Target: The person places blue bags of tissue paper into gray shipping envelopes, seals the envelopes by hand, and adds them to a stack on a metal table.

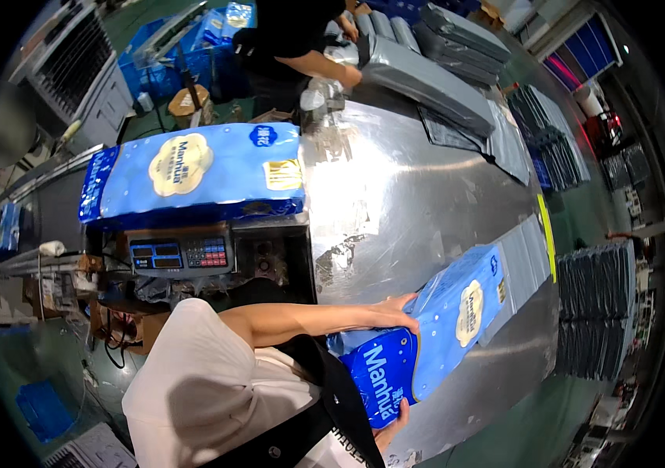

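Observation:
A long blue plastic-wrapped pack [445, 335] with a cream flower-shaped label lies slantwise on the metal table in front of me. My left hand [393, 313] grips its upper left side near the close end. Low on the opposite side, my right hand [395, 427] holds the dark blue end, its palm partly hidden. The pack's far end rests on or against flat grey plastic bags [526, 253]; whether it is inside one, I cannot tell. Another such blue pack [227, 168] lies to the left, on top of a weighing scale [180, 253] with a keypad.
The metal table [395, 210] has yellow tape [546, 234] along its right edge. Across it, a co-worker's hands [348, 74] are beside a long grey wrapped parcel [426, 82]. Stacked grey parcels [596, 308] stand on the right. A blue bin [141, 62] holds more packs at the back left.

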The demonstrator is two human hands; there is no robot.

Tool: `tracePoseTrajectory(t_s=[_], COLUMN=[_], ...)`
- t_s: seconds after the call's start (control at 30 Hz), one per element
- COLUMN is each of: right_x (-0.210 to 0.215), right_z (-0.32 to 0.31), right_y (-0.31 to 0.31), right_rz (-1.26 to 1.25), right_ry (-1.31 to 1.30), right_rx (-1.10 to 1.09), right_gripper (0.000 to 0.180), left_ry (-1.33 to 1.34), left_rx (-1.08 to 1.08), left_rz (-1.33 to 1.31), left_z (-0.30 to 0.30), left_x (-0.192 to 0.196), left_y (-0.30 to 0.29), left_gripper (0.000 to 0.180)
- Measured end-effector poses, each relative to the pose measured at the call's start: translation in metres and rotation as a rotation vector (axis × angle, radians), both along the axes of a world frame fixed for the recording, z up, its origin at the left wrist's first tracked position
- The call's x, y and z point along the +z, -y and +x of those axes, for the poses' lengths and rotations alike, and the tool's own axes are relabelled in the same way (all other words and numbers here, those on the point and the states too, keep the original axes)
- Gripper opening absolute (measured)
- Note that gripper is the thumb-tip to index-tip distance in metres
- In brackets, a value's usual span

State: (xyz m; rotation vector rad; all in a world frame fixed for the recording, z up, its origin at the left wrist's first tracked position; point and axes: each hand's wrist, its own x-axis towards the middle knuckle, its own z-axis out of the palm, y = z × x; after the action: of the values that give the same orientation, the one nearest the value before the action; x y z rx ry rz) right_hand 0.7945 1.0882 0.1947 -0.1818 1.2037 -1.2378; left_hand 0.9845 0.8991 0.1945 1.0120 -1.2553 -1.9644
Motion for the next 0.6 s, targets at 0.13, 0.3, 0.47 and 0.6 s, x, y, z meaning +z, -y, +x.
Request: tracePoseTrajectory(t_s=[0.13,0.3,0.47,0.6], right_x=[0.025,0.114,0.152,0.228], right_z=[0.000,0.041,0.091,0.226], right_y=[0.014,0.054,0.086,0.165], right_rz=[-0.275,-0.632,-1.026,-1.210], right_ry=[-0.152,-0.393,-0.300,-0.528], right_rx=[0.107,0.382,0.743,0.863], right_gripper=[0.073,0.096,0.084,0.069], left_ry=[-0.233,-0.466,-0.354,-0.050], left_rx=[0.177,0.498,0.758,1.015], left_rz=[-0.112,-0.425,-0.595,-0.738], left_z=[0.040,0.123,0.241,0.327], left_x=[0.058,0.135,0.208,0.242], left_y=[-0.024,-0.069,-0.130,-0.172], left_gripper=[0.099,0.100,0.090,0.075])
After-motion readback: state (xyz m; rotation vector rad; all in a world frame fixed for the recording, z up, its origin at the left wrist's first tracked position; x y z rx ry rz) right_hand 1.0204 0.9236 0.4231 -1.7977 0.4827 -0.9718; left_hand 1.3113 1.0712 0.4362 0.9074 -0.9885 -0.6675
